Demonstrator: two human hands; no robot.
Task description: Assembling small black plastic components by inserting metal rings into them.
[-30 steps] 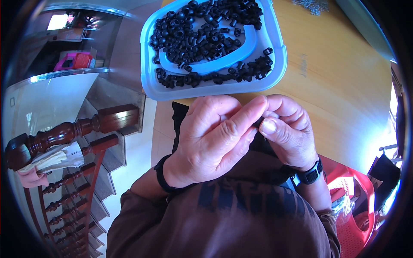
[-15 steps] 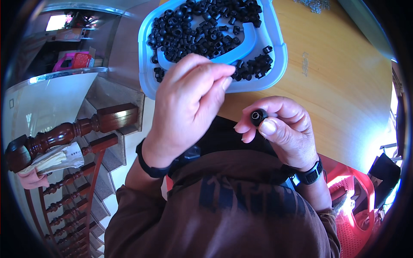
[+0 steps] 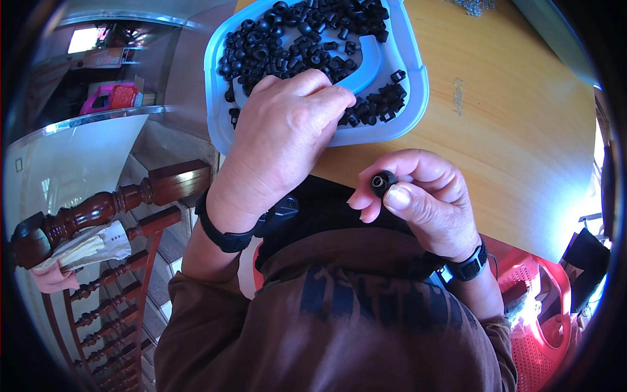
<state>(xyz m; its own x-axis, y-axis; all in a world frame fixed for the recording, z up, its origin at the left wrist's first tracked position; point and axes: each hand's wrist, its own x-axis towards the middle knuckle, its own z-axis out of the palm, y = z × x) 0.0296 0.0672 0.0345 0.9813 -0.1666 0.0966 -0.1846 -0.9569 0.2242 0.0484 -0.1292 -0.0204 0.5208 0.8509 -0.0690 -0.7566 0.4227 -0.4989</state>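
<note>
My right hand [image 3: 428,202] is closed in front of my body, above the table edge. Between its thumb and index finger is a round black plastic cord-lock body [image 3: 377,188], its open end turned up with a thin metal spring coil showing inside. My left hand [image 3: 287,124] reaches over the near side of a pale blue plastic tray [image 3: 418,85]. Its fingers are bent together beside a small heap of black plungers [image 3: 385,102]; the fingertips are partly hidden, so what they hold does not show. More round black pieces [image 3: 255,49] fill the tray's far part.
A curved blue divider [image 3: 370,65] splits the tray. On the wooden table [image 3: 503,130] lie a short row of small metal springs [image 3: 458,98] and a tangled spring pile [image 3: 475,6] farther back. A wooden stair railing [image 3: 98,209] stands left, a red plastic chair [image 3: 542,326] right.
My left hand has gone down and slightly left toward the tray's black parts, its fingertips now tucked lower. My right hand still holds the cord-lock body, shifted slightly left in the picture.
</note>
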